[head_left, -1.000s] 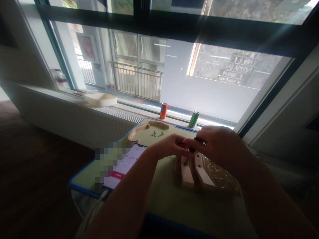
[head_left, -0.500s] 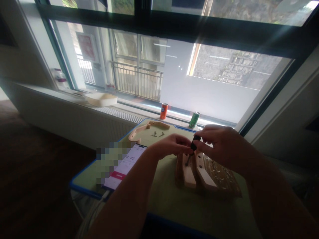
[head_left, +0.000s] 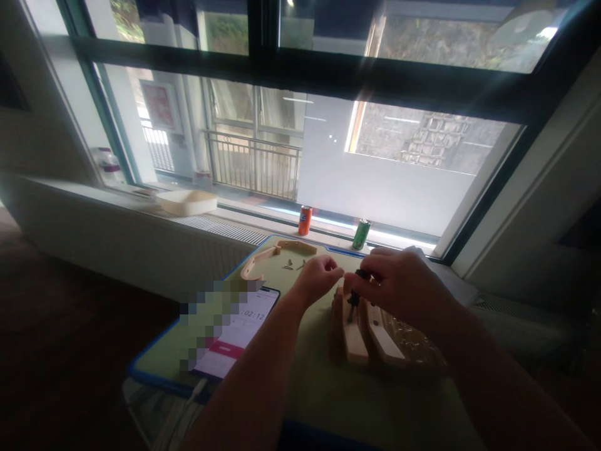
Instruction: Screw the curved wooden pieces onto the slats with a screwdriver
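In the head view, my right hand (head_left: 399, 282) grips the dark handle of a screwdriver (head_left: 355, 298). Its shaft slants down to a pale wooden piece (head_left: 355, 346). A second wooden piece (head_left: 387, 344) with dark holes lies alongside. Both rest on a brown, glossy, bumpy object (head_left: 416, 335), partly covered by my right hand and forearm. To the left, my left hand (head_left: 319, 279) is closed with curled fingers, apart from the screwdriver. Whatever its fingers may hold is hidden. Several screws (head_left: 289, 264) lie beyond it, near curved wooden parts (head_left: 253, 266).
A phone (head_left: 244, 322) showing a timer lies on the green table (head_left: 310, 382), with a cable at its lower end. On the windowsill stand an orange can (head_left: 305, 220), a green can (head_left: 361, 234) and a pale tray (head_left: 188, 203). A radiator (head_left: 141, 241) runs below the sill.
My left hand has drawn back from the screwdriver and its fingers have curled. My right hand keeps hold of the handle, now tilted differently. The whole view has shifted slightly.
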